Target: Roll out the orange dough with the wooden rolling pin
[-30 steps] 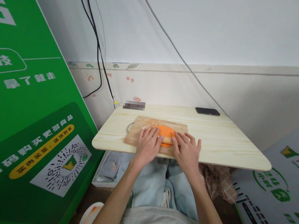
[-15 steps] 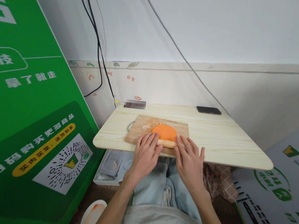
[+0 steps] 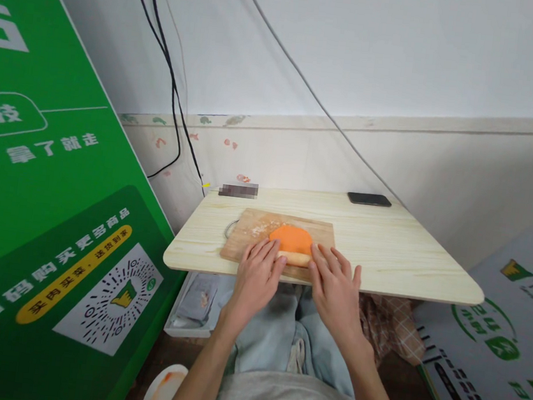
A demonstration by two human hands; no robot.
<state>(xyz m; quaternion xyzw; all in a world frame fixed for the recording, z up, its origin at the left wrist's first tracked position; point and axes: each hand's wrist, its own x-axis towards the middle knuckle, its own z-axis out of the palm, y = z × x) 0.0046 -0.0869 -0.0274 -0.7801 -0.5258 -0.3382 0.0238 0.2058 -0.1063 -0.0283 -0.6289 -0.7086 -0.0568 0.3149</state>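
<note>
A flat round of orange dough (image 3: 292, 237) lies on a wooden cutting board (image 3: 254, 227) on a pale wooden table (image 3: 386, 246). A small wooden rolling pin (image 3: 294, 258) rests across the near edge of the dough. My left hand (image 3: 256, 274) lies flat, fingers stretched, on the pin's left end. My right hand (image 3: 334, 285) lies flat in the same way on its right end. Both palms hang over the table's near edge. Bits of pale flour or crumbs are on the board's far left part.
A black phone (image 3: 369, 199) lies at the table's far right. Black cables (image 3: 173, 87) hang down the wall behind. A large green sign (image 3: 43, 213) leans on the left, a printed board (image 3: 497, 329) on the right. A stained white bowl (image 3: 162, 390) sits on the floor.
Both hands pulled the rolling pin back from the middle of the dough to its near edge, so most of the orange round shows now.
</note>
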